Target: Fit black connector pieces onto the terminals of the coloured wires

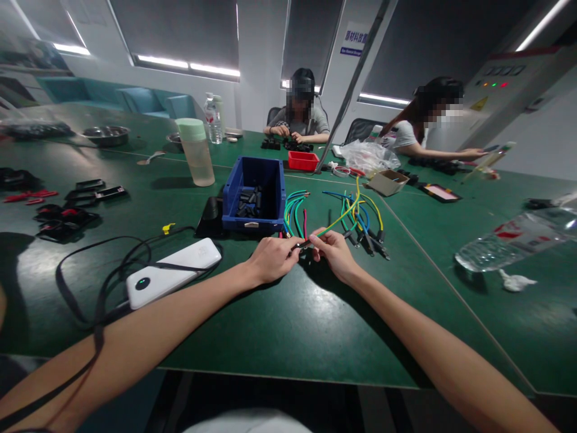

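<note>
My left hand (272, 258) pinches a small dark sleeve or end piece at the tip of a wire; its exact kind is partly hidden by my fingers. Close beside it, my right hand (337, 255) is closed on the yellow-green wire (346, 211), which arcs up and away from my fingers. Just behind my hands lies a bunch of green and blue wires (294, 210). To the right is a second bunch of wires with black-sleeved ends (370, 242). A blue bin (253, 225) holding several black sleeves (249, 203) stands behind my left hand.
A white power bank (174, 273) with a black cable lies by my left forearm. Also on the green table (288, 337) are a lidded bottle (195, 153), a red tray (303, 160), a small cardboard box (387, 182) and a lying water bottle (514, 240). Two people sit across.
</note>
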